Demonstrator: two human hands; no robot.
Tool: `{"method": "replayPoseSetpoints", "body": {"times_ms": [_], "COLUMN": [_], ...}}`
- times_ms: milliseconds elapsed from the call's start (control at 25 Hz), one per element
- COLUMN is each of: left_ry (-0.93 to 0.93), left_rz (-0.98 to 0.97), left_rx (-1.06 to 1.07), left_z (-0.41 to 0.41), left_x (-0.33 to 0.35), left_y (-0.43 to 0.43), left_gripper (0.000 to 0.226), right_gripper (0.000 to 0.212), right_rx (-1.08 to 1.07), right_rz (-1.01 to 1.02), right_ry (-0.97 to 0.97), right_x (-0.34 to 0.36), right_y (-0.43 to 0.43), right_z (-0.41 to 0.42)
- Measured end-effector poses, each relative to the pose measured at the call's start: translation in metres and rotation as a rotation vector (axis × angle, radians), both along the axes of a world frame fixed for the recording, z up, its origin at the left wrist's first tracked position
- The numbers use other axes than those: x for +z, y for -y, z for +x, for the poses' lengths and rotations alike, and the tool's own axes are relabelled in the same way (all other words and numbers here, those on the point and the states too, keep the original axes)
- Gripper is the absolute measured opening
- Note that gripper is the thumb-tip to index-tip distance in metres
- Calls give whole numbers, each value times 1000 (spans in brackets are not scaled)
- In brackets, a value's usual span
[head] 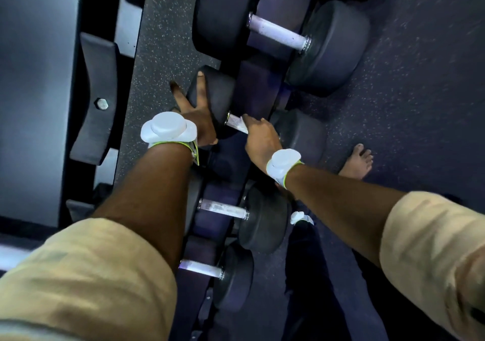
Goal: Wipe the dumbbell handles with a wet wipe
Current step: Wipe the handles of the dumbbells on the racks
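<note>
One wide-angle head view looks almost straight down, close over the dumbbell rack [254,83] and speckled floor [406,78].

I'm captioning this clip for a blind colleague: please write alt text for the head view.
Seen from above, a person's right hand grips the metal handle of a dumbbell on a rack, while the left hand presses spread fingers on its black head. Other dumbbells lie nearby; a wipe under the right hand cannot be made out.

A gym: racked dumbbells [278,38] above speckled rubber flooring [406,83].
</note>
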State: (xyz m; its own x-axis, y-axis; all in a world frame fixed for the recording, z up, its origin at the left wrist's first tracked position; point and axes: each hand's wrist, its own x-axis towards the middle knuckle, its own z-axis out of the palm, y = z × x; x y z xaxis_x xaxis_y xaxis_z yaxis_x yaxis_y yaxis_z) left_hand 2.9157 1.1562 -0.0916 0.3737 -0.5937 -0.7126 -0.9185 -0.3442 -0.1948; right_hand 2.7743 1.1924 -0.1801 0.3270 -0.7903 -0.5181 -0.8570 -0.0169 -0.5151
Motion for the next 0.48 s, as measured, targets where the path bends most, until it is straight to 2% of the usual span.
{"method": "replayPoseSetpoints", "body": {"times_ms": [120, 200, 320, 400, 480], "left_ry": [1, 6, 13, 2, -1], "left_rz": [15, 31, 28, 39, 42], "left_rx": [5, 13, 8, 16, 11], "left_z": [-1, -2, -1, 0, 0], "left_x": [1, 2, 1, 1, 2], "left_y": [2, 3, 4, 3, 5], "left_gripper": [138, 138, 139, 140, 139], "right_gripper": [45, 38, 61, 65, 61], "right_rx": [-7, -37, -33, 0, 0], "right_rz": [51, 76, 45, 27, 22], "right_ry": [-114, -109, 58, 22, -103], "right_x": [3, 0, -3, -3, -5], "right_y": [-7, 10, 10, -11, -28], "right_z": [-6, 12, 34, 24, 11]}}
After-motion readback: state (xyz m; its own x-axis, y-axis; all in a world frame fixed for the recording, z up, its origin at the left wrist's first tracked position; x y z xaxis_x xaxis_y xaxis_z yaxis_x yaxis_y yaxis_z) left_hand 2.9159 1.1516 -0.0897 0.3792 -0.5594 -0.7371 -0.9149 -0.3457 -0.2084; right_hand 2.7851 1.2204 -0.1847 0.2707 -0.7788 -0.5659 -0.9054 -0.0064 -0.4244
